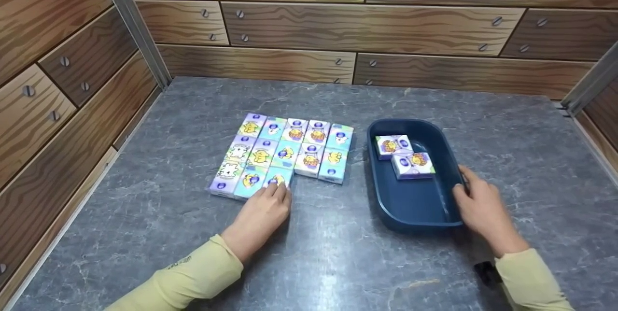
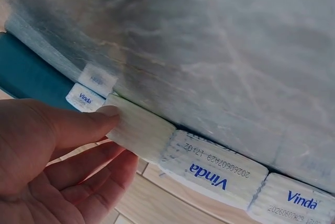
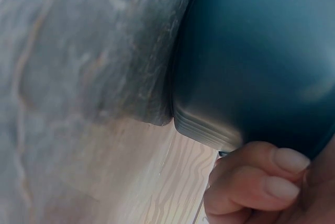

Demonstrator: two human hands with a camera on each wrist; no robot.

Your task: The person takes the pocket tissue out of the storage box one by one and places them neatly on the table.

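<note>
Small printed tissue packs [image 1: 260,156] lie flat in a block of close rows on the table. My left hand [image 1: 263,212] is at the block's front right corner, its fingers over a blue tissue pack [image 1: 284,174]. In the left wrist view the thumb presses one side of that pack [image 2: 141,132], with curled fingers at its other side. My right hand [image 1: 483,204] grips the right rim of a dark blue plastic tray [image 1: 415,207], thumb over the edge and fingers outside. Two tissue packs [image 1: 414,164] lie inside the tray, touching each other.
The grey marbled tabletop [image 1: 328,253] runs back to a wood-patterned wall [image 1: 299,26]. Another such panel [image 1: 63,108] stands along the left side, with a metal post [image 1: 140,26] at the corner. A strip of tabletop separates the block from the tray.
</note>
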